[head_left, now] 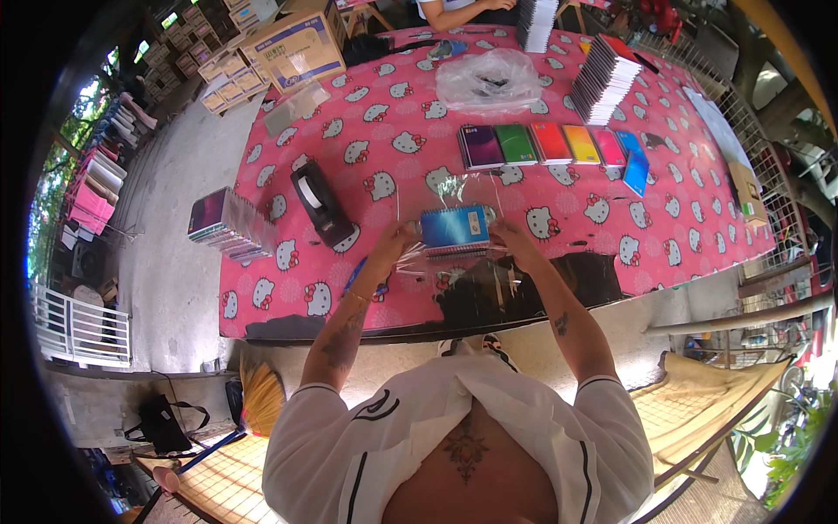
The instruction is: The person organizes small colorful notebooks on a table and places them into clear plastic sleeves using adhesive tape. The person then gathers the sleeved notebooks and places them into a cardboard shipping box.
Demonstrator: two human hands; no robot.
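A blue spiral notebook, with the wire edge of at least one more showing beneath it, lies on a sheet of clear plastic near the table's front edge. The plastic spreads out beyond the notebook at the far and near sides. My left hand grips the notebook's left end, fingers closed. At the right end my right hand does the same. Plastic glare partly hides the fingertips of both hands. A blue object, too covered to name, lies under my left wrist. Left of my hands stands a black tape dispenser.
Notebooks in several colours form a row beyond my hands. Notebook stacks stand at the left edge and far right. A clear plastic bag and a cardboard box lie farther back. Another person's arm rests across the table.
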